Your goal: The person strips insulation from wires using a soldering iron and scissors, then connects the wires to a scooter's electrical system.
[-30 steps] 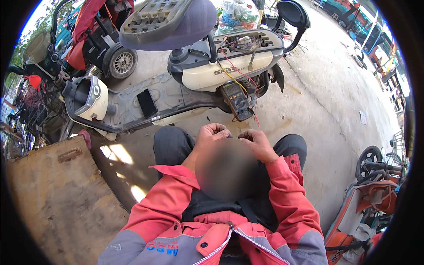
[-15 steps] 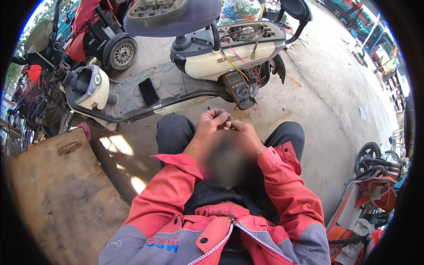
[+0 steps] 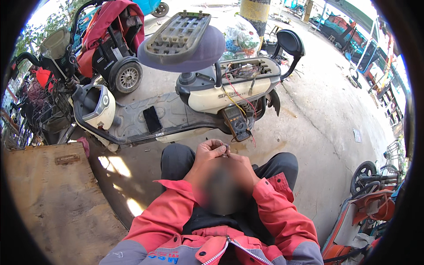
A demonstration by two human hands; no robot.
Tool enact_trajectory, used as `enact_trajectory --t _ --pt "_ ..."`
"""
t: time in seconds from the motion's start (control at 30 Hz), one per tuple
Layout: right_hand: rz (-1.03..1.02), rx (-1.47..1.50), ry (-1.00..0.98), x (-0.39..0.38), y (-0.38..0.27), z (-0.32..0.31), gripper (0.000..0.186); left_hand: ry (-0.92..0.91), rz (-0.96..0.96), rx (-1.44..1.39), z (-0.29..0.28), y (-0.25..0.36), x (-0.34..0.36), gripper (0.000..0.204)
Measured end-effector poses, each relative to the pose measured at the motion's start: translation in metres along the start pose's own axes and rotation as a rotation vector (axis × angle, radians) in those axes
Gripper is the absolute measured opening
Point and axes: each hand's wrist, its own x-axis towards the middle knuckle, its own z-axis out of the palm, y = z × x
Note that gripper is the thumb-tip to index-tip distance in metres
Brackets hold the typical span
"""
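Note:
My left hand and my right hand meet between my knees, fingers closed in a pinch. Between the fingertips is a small dark thing, too small to name. A blur covers the area below my wrists. Just beyond my hands, a cream electric scooter stands crosswise with its seat raised. Against its rear side leans a multimeter in an orange-edged case, with a red lead and a yellow one running up to the open seat compartment. A black phone lies on the footboard.
At my left is a worn wooden board. Behind the scooter's front stands a small-wheeled vehicle under a red cover. Clear bags of waste sit by a yellow-banded pillar. An orange-framed vehicle is at lower right.
The view has tilted up, so the scooter and my hands appear lower and more background shows. My hands stay together, pinching the small dark thing.

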Motion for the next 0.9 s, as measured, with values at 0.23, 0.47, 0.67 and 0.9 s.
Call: enact_trajectory --t 0.23,0.47,0.67,0.9 --pt "0.036 0.061 0.046 0.004 0.001 -0.014 0.013 -0.028 0.027 0.037 0.012 -0.002 0.016 0.011" --pt "0.004 0.309 0.139 0.009 0.018 -0.014 0.014 -0.103 0.002 0.083 0.023 0.0 0.031 0.01" --pt "0.034 0.437 0.122 0.013 0.004 -0.024 0.02 -0.099 0.035 0.163 0.051 0.012 0.042 0.014" --pt "-0.018 0.544 0.203 0.014 -0.017 -0.034 0.022 -0.191 0.023 0.313 0.076 0.033 0.048 0.016"
